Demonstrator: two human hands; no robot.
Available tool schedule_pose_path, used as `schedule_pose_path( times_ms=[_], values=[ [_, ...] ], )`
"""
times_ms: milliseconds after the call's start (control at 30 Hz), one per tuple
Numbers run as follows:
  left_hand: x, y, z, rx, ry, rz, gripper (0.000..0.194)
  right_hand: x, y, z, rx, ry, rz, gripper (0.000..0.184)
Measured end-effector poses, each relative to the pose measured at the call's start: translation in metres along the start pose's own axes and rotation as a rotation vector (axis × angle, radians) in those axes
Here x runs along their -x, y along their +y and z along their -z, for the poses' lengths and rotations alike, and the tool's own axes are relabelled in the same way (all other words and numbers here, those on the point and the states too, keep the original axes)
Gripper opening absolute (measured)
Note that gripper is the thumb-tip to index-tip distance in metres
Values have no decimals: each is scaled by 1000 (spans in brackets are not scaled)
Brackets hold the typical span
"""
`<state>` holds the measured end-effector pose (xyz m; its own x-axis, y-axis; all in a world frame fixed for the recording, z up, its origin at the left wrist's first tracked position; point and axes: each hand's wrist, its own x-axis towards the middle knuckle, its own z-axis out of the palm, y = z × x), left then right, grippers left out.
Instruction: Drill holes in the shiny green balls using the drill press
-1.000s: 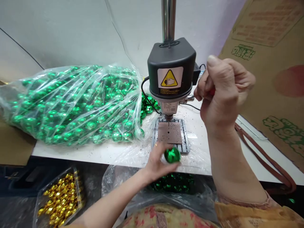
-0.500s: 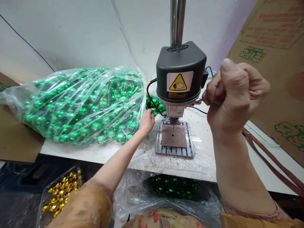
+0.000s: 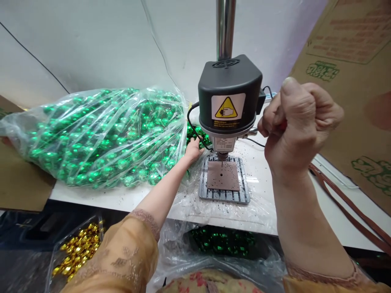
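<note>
My left hand reaches to the mouth of a clear plastic bag full of shiny green faceted balls. Its fingers are stretched out, thumb apart, touching loose green balls behind the cable; the fingertips are partly hidden. My right hand is closed around the feed handle of the black bench drill press, a bit of red showing between the fingers. Below the drill bit, a brown square board with a dark hole lies on the slotted metal base. No ball sits on the board.
Dark shavings speckle the white table. Under its front edge, more green balls lie in an open plastic bag. A clear tray of small gold balls stands at lower left. A cardboard box and a brown strap are at right.
My left hand held a green ball in front of the drill base, then moved without it to the loose balls beside the bag. My right hand stays on the handle.
</note>
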<state>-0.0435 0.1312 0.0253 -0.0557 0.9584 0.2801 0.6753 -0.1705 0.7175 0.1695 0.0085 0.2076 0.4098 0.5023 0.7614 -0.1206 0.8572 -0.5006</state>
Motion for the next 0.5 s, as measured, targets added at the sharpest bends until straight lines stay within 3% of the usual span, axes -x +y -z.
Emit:
schedule_pose_path(
  times_ms=[267, 400, 500],
  values=[
    [19, 8, 18, 228, -32, 149, 31, 0, 2, 3, -7, -3, -36, 45],
    [62, 15, 36, 671, 18, 295, 43, 0, 3, 4, -18, -6, -38, 47],
    [99, 19, 40, 801, 12, 264, 59, 1, 2, 3, -18, -15, -32, 48]
  ],
)
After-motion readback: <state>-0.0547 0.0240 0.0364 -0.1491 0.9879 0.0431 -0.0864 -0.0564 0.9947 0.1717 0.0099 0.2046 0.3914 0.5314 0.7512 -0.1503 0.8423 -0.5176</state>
